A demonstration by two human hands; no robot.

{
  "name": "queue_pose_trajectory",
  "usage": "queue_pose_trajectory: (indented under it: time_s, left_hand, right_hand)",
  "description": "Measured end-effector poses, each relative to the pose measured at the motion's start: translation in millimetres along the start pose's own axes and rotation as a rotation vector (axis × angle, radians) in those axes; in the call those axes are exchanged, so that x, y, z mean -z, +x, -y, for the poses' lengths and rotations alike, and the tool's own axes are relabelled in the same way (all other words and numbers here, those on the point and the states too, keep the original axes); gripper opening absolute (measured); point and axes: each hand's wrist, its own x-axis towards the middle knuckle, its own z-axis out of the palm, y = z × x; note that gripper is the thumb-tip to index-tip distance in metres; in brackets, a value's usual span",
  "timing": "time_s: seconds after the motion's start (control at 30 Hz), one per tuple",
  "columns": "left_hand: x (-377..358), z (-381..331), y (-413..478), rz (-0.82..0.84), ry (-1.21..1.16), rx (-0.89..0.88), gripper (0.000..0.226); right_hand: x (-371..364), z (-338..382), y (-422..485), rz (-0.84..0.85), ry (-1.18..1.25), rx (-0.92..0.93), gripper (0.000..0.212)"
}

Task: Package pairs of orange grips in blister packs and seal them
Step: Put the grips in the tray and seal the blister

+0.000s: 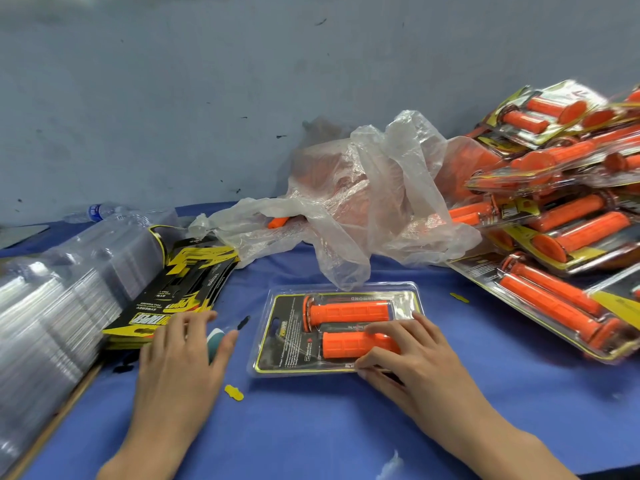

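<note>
The blister pack [287, 341] is laid centrally, its two orange grips [349, 311] running left to right. Its right end is pinched by the right hand [412, 358], thumb at the near edge. The left hand [180, 355], slack and spread, is rested apart beside the printed cards [180, 285].

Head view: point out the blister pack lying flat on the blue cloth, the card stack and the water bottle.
blister pack [278, 341], head view, black card at its left end.
card stack [180, 289], head view, middle of the top card.
water bottle [95, 212], head view, blue label.
</note>
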Motion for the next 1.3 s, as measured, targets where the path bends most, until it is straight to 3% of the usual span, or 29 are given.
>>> queue_pose_trajectory:
  time_s: [0.13,0.3,0.37,0.43,0.53,0.6,0.67,0.8,1.07,1.3]
  left_hand:
    - [-6.2,14.5,-9.4,0.198,0.141,0.104,0.054]
    - [-1.5,15.5,-6.8,0.325,0.155,0.256,0.058]
    - [8.7,10.5,-3.9,0.325,-0.117,0.319,0.051]
    - [24.7,1.1,0.5,0.291,-0.543,0.405,0.044]
    - [41.9,-19.0,5.0,0.504,-1.027,0.652,0.060]
    - [43.6,-29.5,2.0,0.751,-1.116,0.778,0.065]
    - [41.5,-42.5,-3.6,0.948,-1.085,0.795,0.064]
    - [31.6,-69.6,-16.3,1.115,-1.078,0.783,0.058]
    - [21.6,-96.1,-14.6,0.969,-1.232,0.763,0.057]
    - [15.5,-99.0,-14.5,0.984,-1.403,0.831,0.060]
  right_hand:
    - [0.5,0.0,0.0,0.008,0.007,-0.004,0.025]
    - [0.3,2.0,-0.7,-0.006,-0.021,0.011,0.027]
    - [1.0,3.1,-0.6,-0.004,-0.027,0.013,0.028]
    - [1.0,3.7,-0.5,-0.005,-0.028,0.013,0.028]
    - [0.3,4.1,0.2,-0.015,-0.029,0.008,0.026]
    - [-0.8,4.3,0.5,-0.023,-0.040,0.003,0.025]
    - [-1.8,5.1,1.5,-0.037,-0.052,-0.005,0.026]
    - [-4.1,5.6,3.2,-0.051,-0.065,0.002,0.026]
    - [-2.4,6.3,2.8,-0.094,-0.072,0.032,0.024]
    - [-0.5,7.7,1.6,-0.099,-0.123,0.062,0.019]
